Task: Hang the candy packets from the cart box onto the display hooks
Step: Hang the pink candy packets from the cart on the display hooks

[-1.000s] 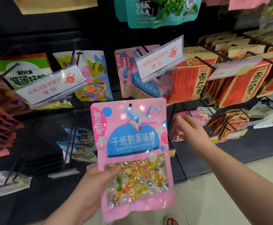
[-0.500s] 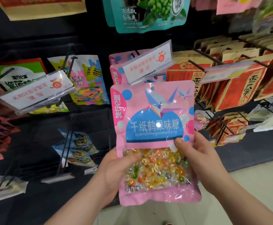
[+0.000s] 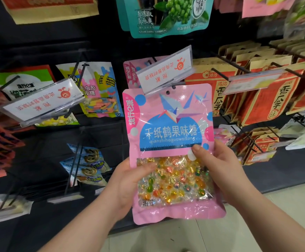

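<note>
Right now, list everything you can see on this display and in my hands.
candy packet: one, pink, held up just under the centre tag
hung packets: at least two, pink, behind that tag
price tags: three, clear with red print, on hook ends
worm-candy packet: one in front, multicolour, left of centre
seed bags: many, orange-red, right hooks
pea pouch: one in front, teal, top
small packets: several, blue, lower left
hands: two; left hand and right hand grip the candy packet's sides
</note>
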